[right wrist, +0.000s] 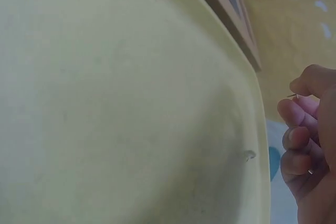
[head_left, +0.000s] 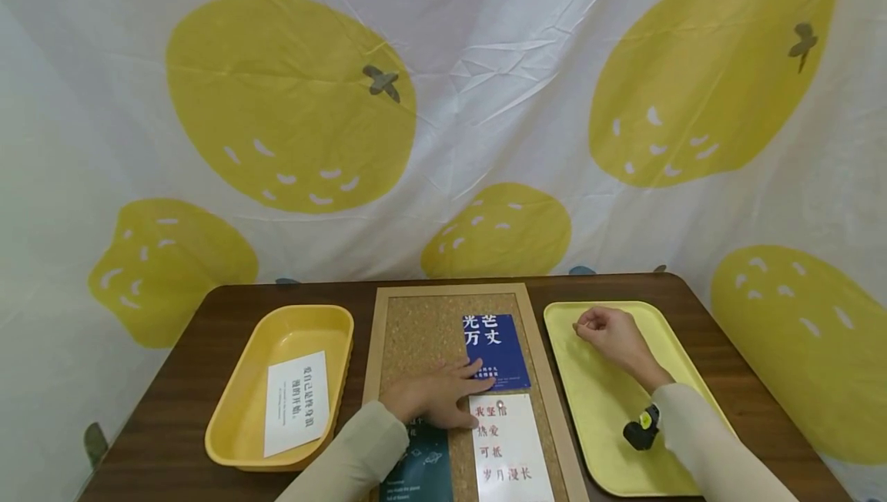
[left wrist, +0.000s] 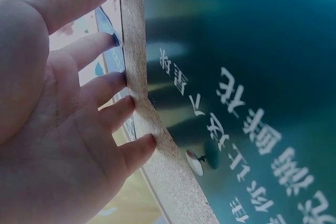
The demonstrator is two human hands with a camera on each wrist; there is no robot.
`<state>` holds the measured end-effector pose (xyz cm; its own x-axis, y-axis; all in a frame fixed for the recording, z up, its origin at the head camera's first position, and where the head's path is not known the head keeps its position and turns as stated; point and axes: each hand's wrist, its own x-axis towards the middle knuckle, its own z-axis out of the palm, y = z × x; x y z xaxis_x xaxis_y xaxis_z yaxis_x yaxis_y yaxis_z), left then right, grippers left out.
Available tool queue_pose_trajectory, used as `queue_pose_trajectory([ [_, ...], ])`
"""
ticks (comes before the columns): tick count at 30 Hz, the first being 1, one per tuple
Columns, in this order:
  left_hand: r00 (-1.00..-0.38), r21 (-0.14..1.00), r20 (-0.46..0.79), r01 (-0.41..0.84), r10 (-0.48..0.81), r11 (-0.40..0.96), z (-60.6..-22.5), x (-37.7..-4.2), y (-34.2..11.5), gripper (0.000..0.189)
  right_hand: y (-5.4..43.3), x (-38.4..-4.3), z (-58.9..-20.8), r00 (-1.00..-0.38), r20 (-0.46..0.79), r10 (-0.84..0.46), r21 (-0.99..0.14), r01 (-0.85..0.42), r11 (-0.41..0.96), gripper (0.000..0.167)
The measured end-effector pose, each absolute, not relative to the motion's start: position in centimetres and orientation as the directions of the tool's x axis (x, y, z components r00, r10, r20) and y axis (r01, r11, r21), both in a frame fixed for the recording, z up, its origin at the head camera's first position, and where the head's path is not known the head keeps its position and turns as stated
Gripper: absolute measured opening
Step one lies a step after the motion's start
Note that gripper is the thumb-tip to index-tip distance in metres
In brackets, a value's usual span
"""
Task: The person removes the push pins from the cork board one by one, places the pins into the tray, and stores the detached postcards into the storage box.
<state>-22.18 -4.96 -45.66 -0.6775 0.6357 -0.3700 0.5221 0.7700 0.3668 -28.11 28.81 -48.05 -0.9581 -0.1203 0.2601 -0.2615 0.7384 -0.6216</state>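
Note:
My left hand lies with fingers spread and fairly straight on the cork board. Its fingertips touch the lower left of a blue card, and the thumb reaches the edge of a white card with red characters. A dark green card lies under that wrist; a thumbtack is stuck at its edge. Over the far end of the yellow tray, my right hand pinches a thumbtack between thumb and index finger, its thin point showing, the other fingers curled.
A yellow-orange basin stands left of the board with a white printed card leaning inside. Another small tack lies near the tray's rim. Behind the brown table hangs a lemon-patterned cloth.

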Motion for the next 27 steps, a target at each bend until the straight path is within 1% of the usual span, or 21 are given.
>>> queue_pose_trajectory([
  [12, -0.681, 0.37, -0.374, 0.512, 0.629, 0.775, -45.8, -22.2, -4.9, 0.067, 29.9, -27.8, -49.5, -0.973, 0.193, -0.128, -0.639, -0.223, 0.737, 0.011],
  [27, -0.679, 0.378, -0.373, 0.511, 0.632, 0.772, -45.8, -22.2, -5.0, 0.067, 29.9, -27.5, -50.4, -0.981, 0.14, -0.131, -0.643, -0.191, 0.742, 0.009],
])
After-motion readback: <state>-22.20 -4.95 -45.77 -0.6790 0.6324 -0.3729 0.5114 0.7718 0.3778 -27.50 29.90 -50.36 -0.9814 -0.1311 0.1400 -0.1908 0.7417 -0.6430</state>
